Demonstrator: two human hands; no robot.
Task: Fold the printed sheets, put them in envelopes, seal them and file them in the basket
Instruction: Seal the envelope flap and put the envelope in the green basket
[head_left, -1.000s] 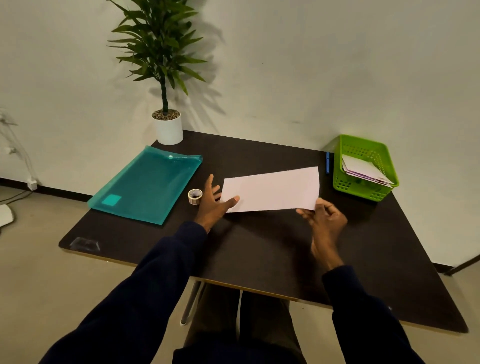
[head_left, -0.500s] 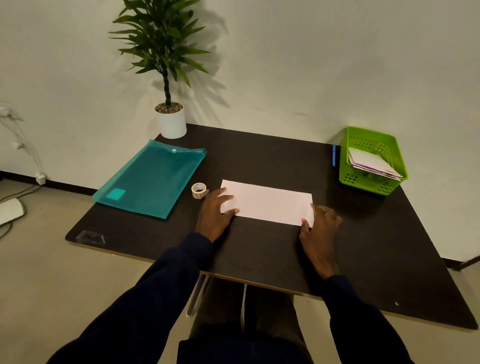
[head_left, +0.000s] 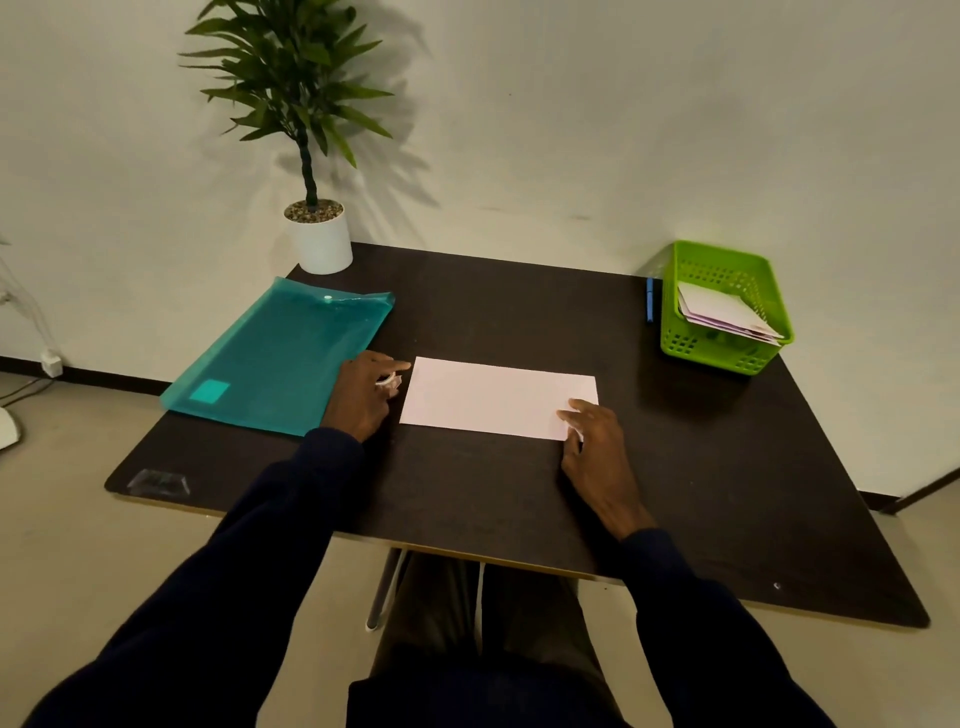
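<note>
A pale pink envelope (head_left: 488, 396) lies flat in the middle of the dark table (head_left: 483, 499). My right hand (head_left: 597, 441) rests on its near right corner, with thumb and fingers pinching the edge. My left hand (head_left: 361, 397) is just left of the envelope, fingers curled over a small tape roll (head_left: 389, 381) that is mostly hidden under them. At the table's far right stands a green basket (head_left: 719, 358) with several envelopes (head_left: 719, 312) leaning inside.
A teal plastic folder (head_left: 280, 358) lies at the left of the table. A potted plant (head_left: 319, 241) stands at the back left corner. A blue pen (head_left: 649, 300) lies beside the basket. A clear plastic piece (head_left: 156, 482) sits at the near left corner.
The envelope was held up in both hands and now lies flat on the table. My left hand has let go of it and moved left onto the tape roll.
</note>
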